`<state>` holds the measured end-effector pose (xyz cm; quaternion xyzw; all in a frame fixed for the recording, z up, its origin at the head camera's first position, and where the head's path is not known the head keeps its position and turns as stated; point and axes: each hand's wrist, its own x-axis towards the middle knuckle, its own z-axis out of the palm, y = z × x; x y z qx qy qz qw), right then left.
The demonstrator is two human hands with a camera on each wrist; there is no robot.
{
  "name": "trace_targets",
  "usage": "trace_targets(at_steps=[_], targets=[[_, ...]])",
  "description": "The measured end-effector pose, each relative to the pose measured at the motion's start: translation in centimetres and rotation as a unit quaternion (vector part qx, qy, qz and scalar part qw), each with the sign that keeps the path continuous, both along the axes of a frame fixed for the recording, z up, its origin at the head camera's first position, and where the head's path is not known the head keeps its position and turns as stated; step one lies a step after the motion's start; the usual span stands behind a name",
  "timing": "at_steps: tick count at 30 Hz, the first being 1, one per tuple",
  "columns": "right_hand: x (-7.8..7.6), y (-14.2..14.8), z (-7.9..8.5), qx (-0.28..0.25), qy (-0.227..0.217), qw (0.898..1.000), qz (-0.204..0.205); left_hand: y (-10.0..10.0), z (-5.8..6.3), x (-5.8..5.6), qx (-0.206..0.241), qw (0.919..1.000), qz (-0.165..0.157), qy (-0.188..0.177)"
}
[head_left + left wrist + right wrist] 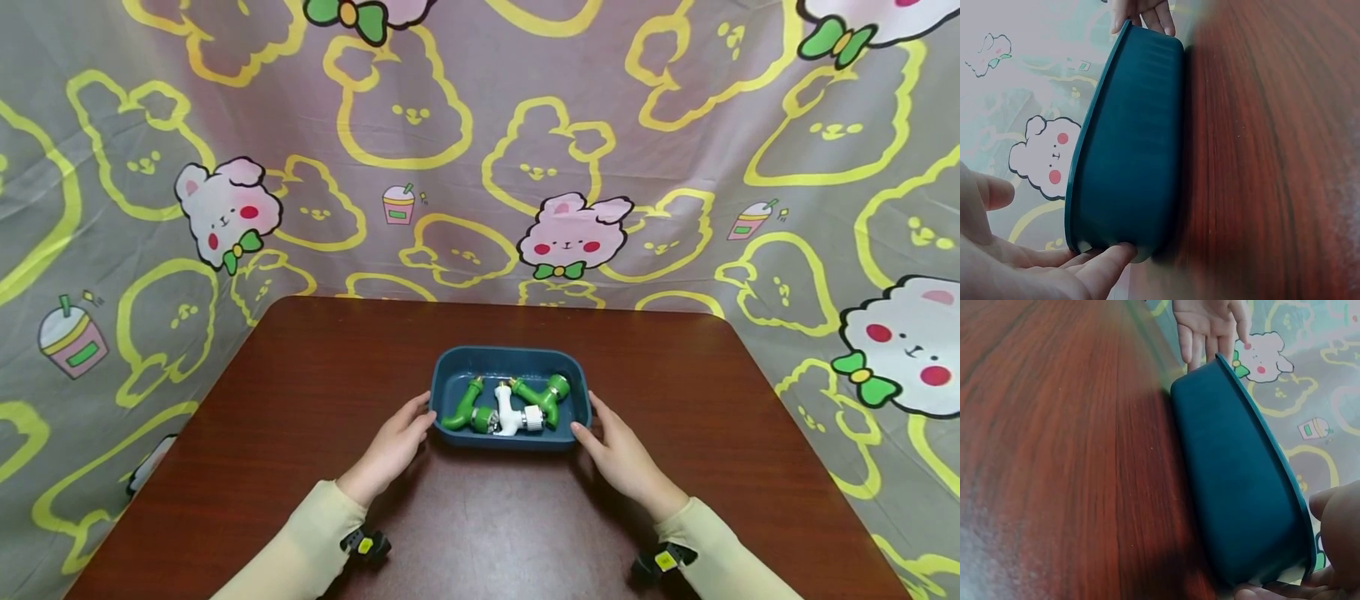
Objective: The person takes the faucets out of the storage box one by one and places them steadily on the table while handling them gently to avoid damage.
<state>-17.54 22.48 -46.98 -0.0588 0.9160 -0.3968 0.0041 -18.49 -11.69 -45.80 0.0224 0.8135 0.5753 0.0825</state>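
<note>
A dark blue plastic bin (510, 444) stands on the table in the head view, with three plastic water taps lying inside. One green tap (465, 410) is at the left, a white tap (508, 417) in the middle, another green tap (542, 397) at the right. My left hand (392, 446) touches the bin's left end with extended fingers; the left wrist view shows its thumb (999, 192) raised off the rim. At the opposite end my right hand (624, 457) rests its fingers against the wall, thumb near the rim. The wrist views show only the bin's outside, hiding the taps.
The brown wooden table (337, 358) has rounded far corners. A patterned cloth (465, 150) with cartoon bears and rabbits hangs around its back and sides. Each sleeved wrist wears a small black camera, one on the left (365, 546) and one on the right (663, 560).
</note>
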Motion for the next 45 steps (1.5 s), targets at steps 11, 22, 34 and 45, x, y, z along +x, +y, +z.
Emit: trace_targets(at_steps=[11,22,34,45], targets=[[0.8,-0.1,-0.2,-0.002,0.010,1.000,0.000,-0.1,0.1,0.7,0.003,0.9999,-0.001,0.011],[1.6,-0.2,-0.4,-0.011,0.010,1.000,-0.004,-0.2,0.1,1.5,-0.004,0.9999,-0.003,0.012],[2.1,-0.2,-0.4,-0.004,0.019,1.000,-0.002,-0.4,0.1,2.1,-0.004,1.0000,-0.007,0.000],[2.5,-0.3,-0.7,0.008,0.028,1.000,-0.006,-0.4,0.3,2.8,-0.006,0.9998,-0.011,0.012]])
